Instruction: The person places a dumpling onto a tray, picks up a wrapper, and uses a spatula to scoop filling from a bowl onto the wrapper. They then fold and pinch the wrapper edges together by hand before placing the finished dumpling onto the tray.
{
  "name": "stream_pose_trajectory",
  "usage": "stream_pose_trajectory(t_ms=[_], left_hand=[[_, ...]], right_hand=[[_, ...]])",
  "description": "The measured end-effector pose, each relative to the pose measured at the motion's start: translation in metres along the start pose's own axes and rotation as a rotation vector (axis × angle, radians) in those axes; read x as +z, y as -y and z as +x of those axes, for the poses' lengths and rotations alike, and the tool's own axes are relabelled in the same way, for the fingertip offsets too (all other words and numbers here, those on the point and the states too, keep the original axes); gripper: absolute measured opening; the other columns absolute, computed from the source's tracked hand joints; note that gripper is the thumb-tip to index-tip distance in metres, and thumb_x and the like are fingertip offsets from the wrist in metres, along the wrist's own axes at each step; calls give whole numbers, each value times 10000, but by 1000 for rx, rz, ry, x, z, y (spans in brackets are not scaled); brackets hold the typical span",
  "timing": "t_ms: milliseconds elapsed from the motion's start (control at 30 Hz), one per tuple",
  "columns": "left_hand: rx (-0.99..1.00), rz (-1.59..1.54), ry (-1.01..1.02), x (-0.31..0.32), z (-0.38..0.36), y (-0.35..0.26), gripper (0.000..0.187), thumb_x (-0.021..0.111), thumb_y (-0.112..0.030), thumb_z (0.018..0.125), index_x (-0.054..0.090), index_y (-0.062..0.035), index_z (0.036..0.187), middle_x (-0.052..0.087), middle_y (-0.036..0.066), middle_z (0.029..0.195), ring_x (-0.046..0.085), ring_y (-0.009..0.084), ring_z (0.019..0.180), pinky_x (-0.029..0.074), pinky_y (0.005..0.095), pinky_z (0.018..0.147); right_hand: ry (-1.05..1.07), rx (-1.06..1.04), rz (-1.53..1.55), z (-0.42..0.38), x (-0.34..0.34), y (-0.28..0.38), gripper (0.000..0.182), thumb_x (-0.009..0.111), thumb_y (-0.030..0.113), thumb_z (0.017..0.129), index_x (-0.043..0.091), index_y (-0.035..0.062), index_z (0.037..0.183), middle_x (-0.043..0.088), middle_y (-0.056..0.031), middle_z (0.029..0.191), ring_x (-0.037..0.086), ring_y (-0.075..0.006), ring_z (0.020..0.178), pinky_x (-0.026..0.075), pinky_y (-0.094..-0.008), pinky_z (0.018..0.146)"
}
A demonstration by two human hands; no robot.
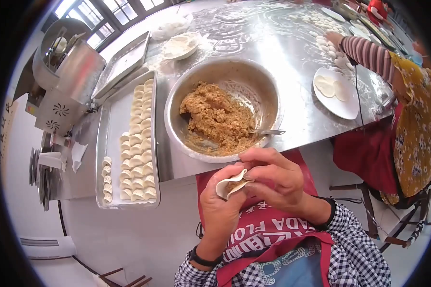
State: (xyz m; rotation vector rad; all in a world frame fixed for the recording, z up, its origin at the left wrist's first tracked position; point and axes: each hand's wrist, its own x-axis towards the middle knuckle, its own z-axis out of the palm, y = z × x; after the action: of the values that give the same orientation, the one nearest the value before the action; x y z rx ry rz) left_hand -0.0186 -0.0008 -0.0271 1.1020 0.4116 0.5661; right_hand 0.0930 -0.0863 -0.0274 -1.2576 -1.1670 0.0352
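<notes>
A round dough wrapper (222, 189) with brown filling inside is held between both hands, partly folded with its near end open. My left hand (220, 205) cups it from the left, and my right hand (277, 179) pinches its right edge. Just beyond the hands stands a large metal bowl (175, 129) of brown minced filling (215, 115), with a metal utensil handle (269, 132) lying over its right rim. To the left, a metal tray (115, 143) holds rows of folded dumplings (138, 167).
A white plate (347, 103) with flat wrappers lies at the right. Beside it a co-worker's hand (334, 38) touches dough pieces (324, 45). A bowl of flour (180, 46) and another tray (124, 62) stand at the back left. The table's front edge runs beneath the bowl.
</notes>
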Motion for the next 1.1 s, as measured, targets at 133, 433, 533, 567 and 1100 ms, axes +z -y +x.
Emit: stream_pose_trajectory(t_ms=[133, 433, 533, 567, 1100], left_hand=[[38, 70, -8, -1, 1, 5, 302, 594, 45, 772, 526, 8, 1064, 565, 106, 1087, 546, 146, 979, 448, 254, 847], [-60, -135, 11, 7, 1, -5, 312, 569, 37, 789, 488, 33, 1090, 570, 129, 1050, 552, 149, 958, 461, 257, 836], [-63, -207, 47, 7, 4, -6, 405, 606, 10, 772, 428, 14, 1136, 534, 123, 1068, 553, 187, 969, 488, 298, 828], [-63, -207, 47, 7, 4, -6, 405, 606, 10, 772, 428, 14, 1136, 534, 123, 1068, 553, 187, 969, 488, 298, 828], [90, -36, -16, 11, 1, -1, 356, 529, 32, 801, 458, 20, 1150, 539, 96, 1089, 531, 139, 983, 438, 248, 849]], right_hand=[[6, -73, -84, 3, -1, -3, 184, 668, -20, 658, 581, -8, 820, 561, -156, 1031, 574, -233, 847, 476, -307, 701], [-17, -40, -69, 11, -2, 2, 272, 703, 19, 636, 582, 9, 880, 554, -161, 1061, 574, -243, 882, 478, -302, 717], [-8, 20, -28, 11, -2, -1, 288, 709, 32, 648, 583, 7, 906, 542, -167, 1085, 575, -242, 899, 480, -293, 720], [2, 12, -23, 10, -1, -4, 287, 709, 36, 656, 584, 6, 913, 537, -169, 1095, 575, -240, 904, 480, -288, 721], [-59, -113, -51, 15, 2, -3, 168, 681, -13, 656, 598, 4, 800, 574, -142, 1011, 581, -218, 827, 479, -284, 679]])
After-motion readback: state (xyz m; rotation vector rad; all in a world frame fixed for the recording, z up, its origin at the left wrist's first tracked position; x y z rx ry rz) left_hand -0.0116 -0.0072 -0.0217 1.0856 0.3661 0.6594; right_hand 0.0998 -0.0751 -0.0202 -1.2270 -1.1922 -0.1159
